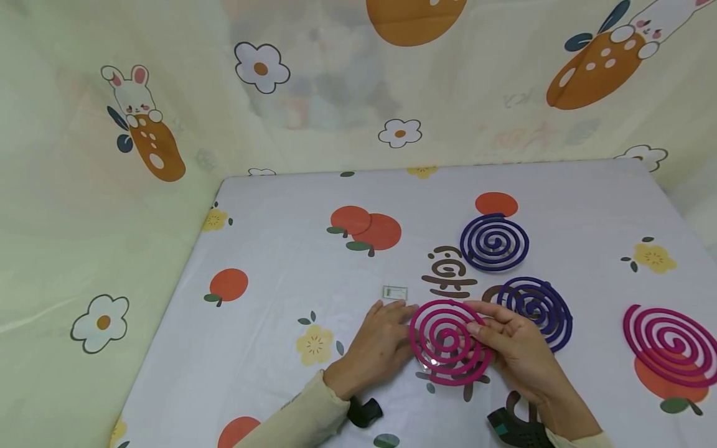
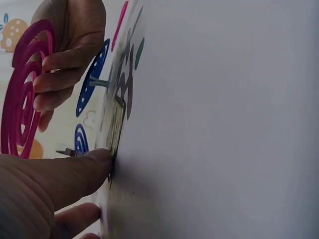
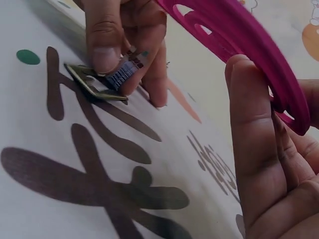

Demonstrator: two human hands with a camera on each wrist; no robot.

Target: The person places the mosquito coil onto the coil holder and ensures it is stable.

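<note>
My right hand point(image 1: 521, 348) pinches a magenta mosquito coil point(image 1: 448, 336) by its right side, thumb on the near face. The coil is tilted and raised above the table. Left of it, my left hand point(image 1: 378, 345) is low at the tabletop. Its thumb and a finger hold a small shiny metal coil stand point(image 3: 82, 82) down on the cloth, seen best in the right wrist view. In the head view the magenta coil partly covers that stand. Just beyond the left fingertips lies a small flat rectangular piece point(image 1: 394, 292).
Behind the right hand are a dark blue coil point(image 1: 495, 242) and a nearer dark blue coil point(image 1: 554, 305), raised on a metal support point(image 2: 99, 82) in the left wrist view. Another magenta coil point(image 1: 672, 339) lies at the right. Printed cloth point(image 1: 269, 211) covers the table.
</note>
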